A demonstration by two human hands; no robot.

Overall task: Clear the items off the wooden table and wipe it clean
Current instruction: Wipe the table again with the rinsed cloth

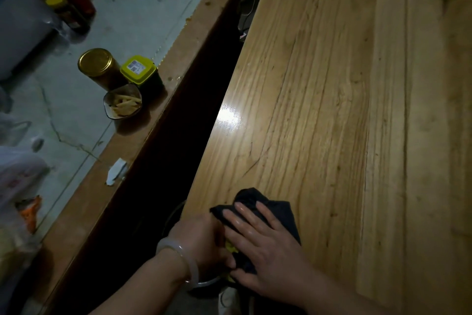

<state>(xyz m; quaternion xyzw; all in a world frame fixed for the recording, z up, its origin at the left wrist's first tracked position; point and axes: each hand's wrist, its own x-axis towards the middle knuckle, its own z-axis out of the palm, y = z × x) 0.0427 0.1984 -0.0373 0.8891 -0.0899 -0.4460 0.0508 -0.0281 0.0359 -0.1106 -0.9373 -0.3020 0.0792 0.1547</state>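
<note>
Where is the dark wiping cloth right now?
In the head view, the dark cloth lies at the wooden table's near left corner, pressed flat under the right hand, with the left hand beside it.

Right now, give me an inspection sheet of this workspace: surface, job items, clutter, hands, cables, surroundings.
Surface: wooden table, bare planks, glare patch near its left edge.
Job's things: dark cloth on the near left corner; something yellow under it, unclear.
Clutter: nothing seen on the table.
Hands: right hand flat on the cloth, fingers straight; left hand at the table edge, its fingers hidden.
Cables: thin cable in the gap at the far end.
Surroundings: side counter with gold-lidded jar, yellow-lidded tub, bowl of food strips, bottles, plastic bags.
</note>
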